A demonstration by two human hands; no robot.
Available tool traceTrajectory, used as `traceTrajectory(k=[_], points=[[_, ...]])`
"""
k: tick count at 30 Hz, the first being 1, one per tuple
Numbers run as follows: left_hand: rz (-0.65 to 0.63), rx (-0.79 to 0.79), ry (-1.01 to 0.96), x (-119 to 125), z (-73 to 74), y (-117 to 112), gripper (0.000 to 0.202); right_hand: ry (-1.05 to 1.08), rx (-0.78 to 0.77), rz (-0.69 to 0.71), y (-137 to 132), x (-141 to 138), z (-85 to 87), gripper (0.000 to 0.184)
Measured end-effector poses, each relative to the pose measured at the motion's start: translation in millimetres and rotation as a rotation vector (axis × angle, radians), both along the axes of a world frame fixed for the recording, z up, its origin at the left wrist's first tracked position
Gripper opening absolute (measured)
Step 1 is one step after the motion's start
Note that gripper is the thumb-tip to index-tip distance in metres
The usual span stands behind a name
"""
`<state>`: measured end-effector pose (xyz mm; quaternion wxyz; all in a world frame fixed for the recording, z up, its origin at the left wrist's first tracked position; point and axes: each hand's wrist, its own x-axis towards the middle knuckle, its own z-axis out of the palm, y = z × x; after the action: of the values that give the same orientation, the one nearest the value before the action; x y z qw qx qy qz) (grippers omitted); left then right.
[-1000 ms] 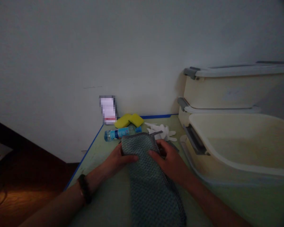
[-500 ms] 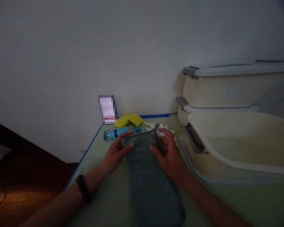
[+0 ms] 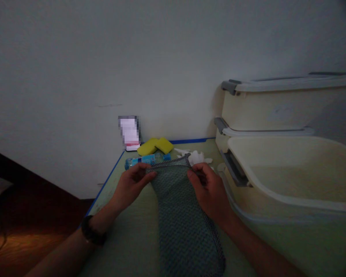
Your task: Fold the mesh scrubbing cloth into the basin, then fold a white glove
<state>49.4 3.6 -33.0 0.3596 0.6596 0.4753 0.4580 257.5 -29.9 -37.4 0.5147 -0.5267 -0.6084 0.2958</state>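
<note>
A dark grey-green textured cloth bag point(image 3: 181, 215) with a patterned edging hangs toward me over the table, its lower end cut off by the frame. My left hand point(image 3: 134, 184) pinches the upper left corner of its rim. At the upper right corner, my right hand point(image 3: 209, 188) grips the edging between thumb and fingers. The rim is stretched between both hands and gapes slightly. Just behind it lies a plastic water bottle point(image 3: 147, 159) with a blue label and cap, partly covered by my left fingers. Crumpled white tissue point(image 3: 196, 157) sits behind my right hand.
Yellow sponge-like pads point(image 3: 155, 146) lie at the back of the greenish table point(image 3: 118, 231), which has blue tape along its edges. A phone with a blurred screen point(image 3: 129, 132) leans on the wall. Stacked cream storage bins point(image 3: 276, 173) with grey latches stand at the right.
My right hand has closed on the bag's right corner, where its fingers were apart before. My left hand has shifted slightly left and down, and the rim is pulled tauter.
</note>
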Motion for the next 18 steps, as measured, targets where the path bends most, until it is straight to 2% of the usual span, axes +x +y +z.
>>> traceTrajectory(k=[5,7,9,11,14,16,18], points=[[0.075,0.000,-0.154,6,6.5,-1,0.019,0.049,0.039,-0.012,1,-4,3.6,0.018],[0.089,-0.023,-0.224,8,6.1,-1,0.026,0.159,-0.001,-0.001,3,-6,3.6,0.017],[0.077,-0.072,-0.309,11,4.2,-1,0.032,0.337,-0.097,0.037,5,-7,3.5,0.030],[0.052,-0.118,-0.410,13,1.6,-1,0.034,0.511,-0.261,0.124,6,-6,3.7,0.039],[0.001,-0.161,-0.561,14,-2.4,0,0.031,0.617,-0.500,0.374,6,-2,5.3,0.031],[-0.062,-0.192,-0.628,14,-5.1,0,0.032,0.586,-0.538,0.479,6,0,6.7,0.026],[-0.176,-0.244,-0.633,13,-7.9,0,0.036,0.533,-0.487,0.441,5,2,8.0,0.022]])
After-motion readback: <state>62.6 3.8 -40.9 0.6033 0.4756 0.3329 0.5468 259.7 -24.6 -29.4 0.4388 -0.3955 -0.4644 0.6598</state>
